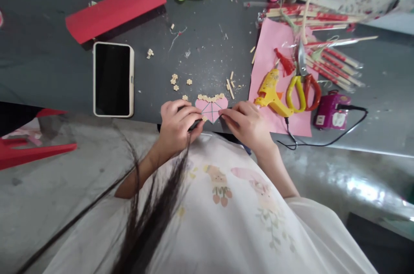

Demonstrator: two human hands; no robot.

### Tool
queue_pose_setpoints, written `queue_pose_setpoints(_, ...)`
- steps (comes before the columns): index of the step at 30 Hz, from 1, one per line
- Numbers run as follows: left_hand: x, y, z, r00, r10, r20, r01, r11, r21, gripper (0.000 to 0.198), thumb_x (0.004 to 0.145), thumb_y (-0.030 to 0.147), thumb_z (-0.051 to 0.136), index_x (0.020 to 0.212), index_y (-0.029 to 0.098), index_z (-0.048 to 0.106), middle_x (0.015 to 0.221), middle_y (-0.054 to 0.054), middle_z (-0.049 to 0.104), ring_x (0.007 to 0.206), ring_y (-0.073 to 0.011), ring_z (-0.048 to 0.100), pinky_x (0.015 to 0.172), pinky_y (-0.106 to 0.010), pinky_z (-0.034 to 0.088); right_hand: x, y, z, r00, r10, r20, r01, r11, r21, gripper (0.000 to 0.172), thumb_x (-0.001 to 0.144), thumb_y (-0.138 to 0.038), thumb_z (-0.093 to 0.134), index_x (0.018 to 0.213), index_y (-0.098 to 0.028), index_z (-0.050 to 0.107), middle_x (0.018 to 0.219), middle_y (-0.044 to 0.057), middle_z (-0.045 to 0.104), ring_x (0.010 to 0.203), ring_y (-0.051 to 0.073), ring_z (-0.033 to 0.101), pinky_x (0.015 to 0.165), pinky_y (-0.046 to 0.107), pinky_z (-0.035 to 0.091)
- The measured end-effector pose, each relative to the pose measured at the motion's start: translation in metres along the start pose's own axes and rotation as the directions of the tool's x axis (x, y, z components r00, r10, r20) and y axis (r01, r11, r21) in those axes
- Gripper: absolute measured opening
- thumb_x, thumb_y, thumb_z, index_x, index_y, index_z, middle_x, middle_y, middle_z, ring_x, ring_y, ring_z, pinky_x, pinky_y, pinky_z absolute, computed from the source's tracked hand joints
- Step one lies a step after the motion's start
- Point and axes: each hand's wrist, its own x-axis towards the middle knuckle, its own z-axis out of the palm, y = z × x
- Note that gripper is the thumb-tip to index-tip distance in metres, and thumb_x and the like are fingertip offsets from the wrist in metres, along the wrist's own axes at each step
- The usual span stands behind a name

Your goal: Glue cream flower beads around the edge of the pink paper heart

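Note:
At the table's near edge lies a pink paper heart [214, 115] with dark lines drawn across it. A row of small pale flower-shaped pieces [211, 98] runs along its top edge. My left hand [179, 122] is closed at the heart's left side, its fingertips pinching a small flower-shaped piece [204, 119] against the edge. My right hand [249, 124] pinches the heart's right edge between thumb and forefinger. Loose flower-shaped pieces [175, 79] lie beyond my left hand, and short pale stick pieces [230, 88] lie beyond the heart.
On the right, a yellow glue gun [271, 91] and scissors [303, 84] rest on pink paper [267, 45]. A purple box [332, 111] with a black cord is beside them. Red-wrapped stick bundles [336, 60] lie behind. Leftward are a phone [113, 80] and folded red card [116, 10].

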Motion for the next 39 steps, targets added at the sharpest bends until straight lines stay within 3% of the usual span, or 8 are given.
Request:
queue_pose_setpoints(5,-0.003,0.001,0.005,0.996,0.082,0.041,-0.08,0.996,-0.043,0.007,0.086,0.026,0.067,0.092,0.025,0.069,0.099,0.001,0.077,0.104,-0.0213,0.061,0.096,-0.044,0.04,-0.006,0.001,-0.003,1.0,0.009,-0.027,-0.009,1.0,0.018,0.023,0.096,-0.026,0.053,0.107,-0.02,0.072,0.082,0.007,0.063,0.077,0.021,0.055,0.068,0.035,0.048)
queue_pose_setpoints(10,0.001,0.001,0.005,0.997,0.069,0.032,-0.068,0.997,-0.039,0.006,0.087,0.028,0.067,0.091,0.025,0.07,0.099,0.0,0.077,0.104,-0.0227,0.061,0.096,-0.044,0.041,-0.016,0.032,-0.036,0.939,0.269,-0.212,-0.275,0.962,0.003,0.016,0.092,-0.033,0.059,0.095,-0.023,0.071,0.084,0.007,0.062,0.08,0.023,0.06,0.073,0.04,0.052)
queue_pose_setpoints(14,0.007,0.003,0.006,0.997,0.078,0.019,-0.077,0.996,-0.043,0.006,0.087,0.027,0.067,0.092,0.025,0.07,0.1,0.0,0.076,0.105,-0.0222,0.06,0.097,-0.043,0.041,-0.027,0.064,-0.056,0.89,0.424,-0.17,-0.453,0.868,-0.205,0.033,0.084,-0.044,0.069,0.111,-0.024,0.068,0.097,0.011,0.063,0.092,0.031,0.06,0.082,0.049,0.051)
queue_pose_setpoints(19,0.016,0.005,0.012,0.998,0.057,0.035,-0.055,0.997,-0.062,0.004,0.086,0.025,0.067,0.088,0.025,0.07,0.099,0.0,0.076,0.106,-0.0228,0.061,0.096,-0.043,0.041,-0.024,0.083,-0.055,0.906,0.423,-0.019,-0.408,0.862,-0.3,0.044,0.082,-0.048,0.07,0.116,-0.02,0.066,0.096,0.016,0.065,0.089,0.032,0.06,0.076,0.047,0.05)
queue_pose_setpoints(27,0.028,0.011,0.023,0.999,0.038,-0.032,-0.038,0.999,-0.015,0.004,0.086,0.026,0.067,0.083,0.024,0.069,0.101,0.0,0.077,0.103,-0.0236,0.06,0.094,-0.045,0.042,-0.017,0.094,-0.049,0.95,0.309,0.054,-0.273,0.901,-0.337,0.029,0.083,-0.036,0.063,0.106,-0.018,0.065,0.087,0.012,0.062,0.091,0.032,0.059,0.081,0.049,0.051)
queue_pose_setpoints(33,0.033,0.013,0.028,1.0,0.027,-0.003,-0.027,0.999,0.029,0.006,0.086,0.028,0.067,0.082,0.024,0.069,0.103,-0.001,0.076,0.106,-0.0246,0.059,0.095,-0.045,0.04,-0.028,0.094,-0.055,0.963,0.267,-0.024,-0.267,0.946,-0.186,0.03,0.084,-0.036,0.058,0.109,-0.02,0.062,0.088,0.009,0.061,0.09,0.03,0.059,0.081,0.047,0.051)
queue_pose_setpoints(37,0.037,0.017,0.031,0.998,0.064,-0.015,-0.063,0.997,0.038,0.005,0.087,0.026,0.066,0.083,0.024,0.068,0.101,0.0,0.076,0.104,-0.0235,0.059,0.094,-0.045,0.04,-0.039,0.099,-0.06,0.941,0.316,-0.121,-0.309,0.948,0.07,0.032,0.081,-0.037,0.063,0.109,-0.021,0.063,0.087,0.008,0.06,0.082,0.025,0.058,0.076,0.042,0.05)
queue_pose_setpoints(39,0.039,0.019,0.032,0.997,0.078,-0.019,-0.077,0.996,0.038,0.005,0.087,0.025,0.065,0.084,0.025,0.068,0.101,0.0,0.076,0.103,-0.0225,0.059,0.093,-0.044,0.04,-0.045,0.101,-0.061,0.907,0.404,-0.117,-0.356,0.886,0.296,0.034,0.081,-0.041,0.064,0.11,-0.023,0.063,0.09,0.008,0.06,0.079,0.022,0.057,0.071,0.039,0.05)
